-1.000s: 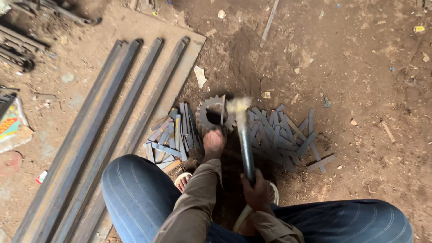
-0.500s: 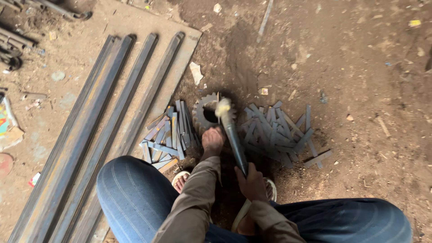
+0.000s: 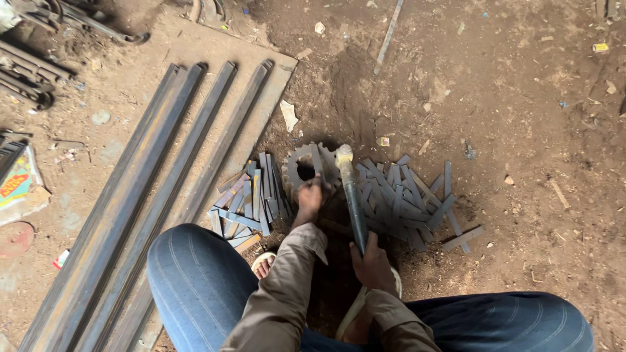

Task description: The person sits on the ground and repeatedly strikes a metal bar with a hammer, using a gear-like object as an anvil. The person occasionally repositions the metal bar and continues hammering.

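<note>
Steel strips lie heaped on the dirt floor beside a toothed gear wheel. A squatting person's left hand pinches one strip flat on the gear, while the right hand is wrapped tight round a hammer, its head resting at the gear's rim.

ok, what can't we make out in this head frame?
- Piece under the left hand: head view, the fingers cover what it pins on the toothed ring.
- Hammer: the right hand hides the handle's lower end.
- Feet: knees and sleeves cover all but some sandal.
- Long steel bars: cut off by the bottom edge.
- Tools top left: cut off by the frame corner.
</note>
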